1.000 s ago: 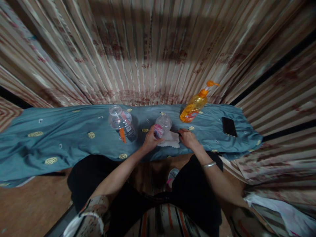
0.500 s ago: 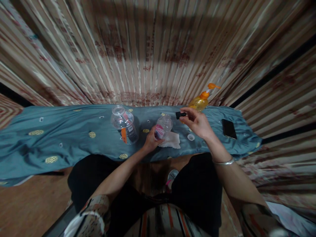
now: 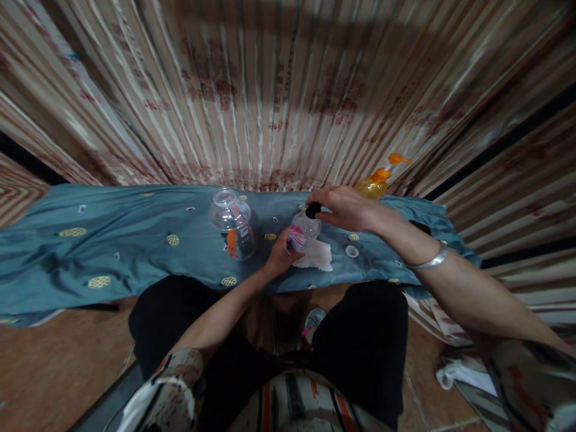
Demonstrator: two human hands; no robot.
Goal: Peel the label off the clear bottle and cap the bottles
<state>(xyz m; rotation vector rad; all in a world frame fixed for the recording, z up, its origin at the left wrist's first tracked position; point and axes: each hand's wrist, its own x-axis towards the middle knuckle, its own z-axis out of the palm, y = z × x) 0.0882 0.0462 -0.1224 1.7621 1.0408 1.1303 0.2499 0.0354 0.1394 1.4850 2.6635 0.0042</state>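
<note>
A small clear plastic bottle (image 3: 308,227) with a pink label stands on the cloth, slightly tilted. My left hand (image 3: 281,254) is closed around its label side. Above it, my right hand (image 3: 338,207) pinches a black cap (image 3: 314,210) at the bottle's mouth; whether the cap is threaded on I cannot tell. Under and beside the bottle lies a piece of white tissue (image 3: 317,257). To the right of the tissue sits a small white round cap (image 3: 351,251).
A larger clear plastic bottle (image 3: 245,240) with an orange label patch stands at left. Behind my right hand is a yellow pump bottle (image 3: 374,187) with an orange top. A dark phone-like slab (image 3: 419,227) is partly hidden by my forearm. Blue-green cloth (image 3: 135,240) covers the narrow table before a curtain.
My right hand has moved left with the black cap, from beside the bottle onto its mouth. My left hand keeps its hold on the bottle. The view has shifted slightly.
</note>
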